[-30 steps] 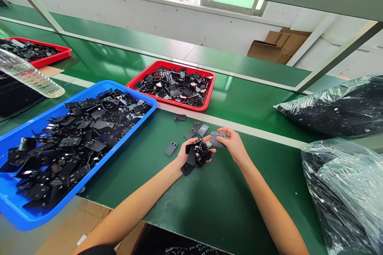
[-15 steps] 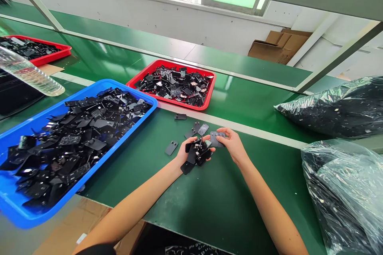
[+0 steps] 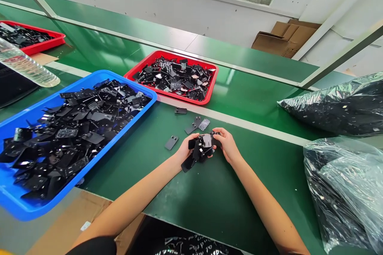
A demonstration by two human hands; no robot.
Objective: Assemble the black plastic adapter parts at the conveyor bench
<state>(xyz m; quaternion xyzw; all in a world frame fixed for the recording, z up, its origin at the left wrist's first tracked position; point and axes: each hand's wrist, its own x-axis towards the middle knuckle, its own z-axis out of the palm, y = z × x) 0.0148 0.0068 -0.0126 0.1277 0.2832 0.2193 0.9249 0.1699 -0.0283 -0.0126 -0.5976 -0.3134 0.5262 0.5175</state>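
Note:
My left hand (image 3: 186, 149) is closed around a bunch of flat black plastic pieces (image 3: 196, 153), some with small metal pins. My right hand (image 3: 226, 143) pinches a dark flat plastic piece (image 3: 216, 139) against the right side of that bunch; its far end is hidden among the others. Just beyond my hands, several loose pieces lie on the green table: a grey speckled piece (image 3: 204, 124), a black pinned piece (image 3: 193, 126), one with two prongs (image 3: 171, 142) and another (image 3: 180, 110) nearer the red tray.
A blue tray (image 3: 119, 137) heaped with black pieces stands at left. A red tray (image 3: 214, 83) of similar pieces sits behind. Far left are another red tray (image 3: 56, 40) and a clear bottle (image 3: 32, 67). Plastic bags of black parts (image 3: 338, 107) lie at right.
My right hand has moved slightly left, and its piece has turned from facing me flat to nearly edge-on against the bunch. The view has tipped down a little.

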